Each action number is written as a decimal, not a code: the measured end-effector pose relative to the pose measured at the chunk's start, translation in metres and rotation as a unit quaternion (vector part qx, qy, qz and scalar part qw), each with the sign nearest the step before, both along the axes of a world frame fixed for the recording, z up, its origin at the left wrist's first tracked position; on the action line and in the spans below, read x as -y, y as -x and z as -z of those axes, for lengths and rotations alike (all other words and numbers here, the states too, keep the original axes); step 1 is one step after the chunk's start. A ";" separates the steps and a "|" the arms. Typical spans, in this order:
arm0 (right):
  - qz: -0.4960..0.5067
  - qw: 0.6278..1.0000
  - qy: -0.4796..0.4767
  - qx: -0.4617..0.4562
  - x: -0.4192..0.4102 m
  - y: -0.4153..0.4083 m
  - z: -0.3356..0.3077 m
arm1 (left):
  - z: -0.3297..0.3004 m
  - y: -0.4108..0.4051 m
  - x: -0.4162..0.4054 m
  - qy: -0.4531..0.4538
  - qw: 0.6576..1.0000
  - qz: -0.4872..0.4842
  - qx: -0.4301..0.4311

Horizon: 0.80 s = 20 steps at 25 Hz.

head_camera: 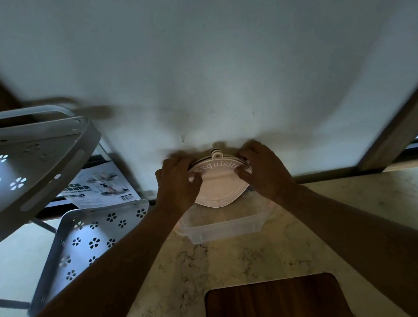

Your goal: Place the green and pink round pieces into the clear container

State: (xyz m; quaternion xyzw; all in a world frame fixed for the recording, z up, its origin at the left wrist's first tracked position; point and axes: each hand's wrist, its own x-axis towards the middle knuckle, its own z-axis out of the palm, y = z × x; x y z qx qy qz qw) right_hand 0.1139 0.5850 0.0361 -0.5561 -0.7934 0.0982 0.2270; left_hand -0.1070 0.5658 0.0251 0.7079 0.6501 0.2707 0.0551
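A pale pink round piece (219, 186) with the word "Exquisite" and a small tab on top is held upright near the wall. My left hand (177, 182) grips its left edge and my right hand (264, 170) grips its right edge. Dark edges of further pieces seem stacked behind it; their colours are hidden. Just below the piece sits the clear container (223, 228), open-topped, on the marble counter (240, 261). No green piece can be made out in the dim light.
A white perforated metal rack (26, 163) with a lower shelf (92, 239) stands at the left, a printed box (101, 186) behind it. A dark wooden board (274, 307) lies at the near counter edge. A wooden frame (402, 123) runs at the right.
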 end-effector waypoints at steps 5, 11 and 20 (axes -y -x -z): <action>0.008 1.000 0.019 0.002 0.008 -0.003 -0.004 | -0.004 0.001 0.004 -0.002 1.000 0.008 -0.003; 0.006 0.998 0.056 0.022 0.033 -0.009 -0.027 | -0.031 0.005 0.031 0.007 0.999 0.022 -0.030; -0.049 0.992 0.103 0.053 0.104 -0.013 -0.090 | -0.086 0.003 0.109 0.042 0.994 0.029 -0.098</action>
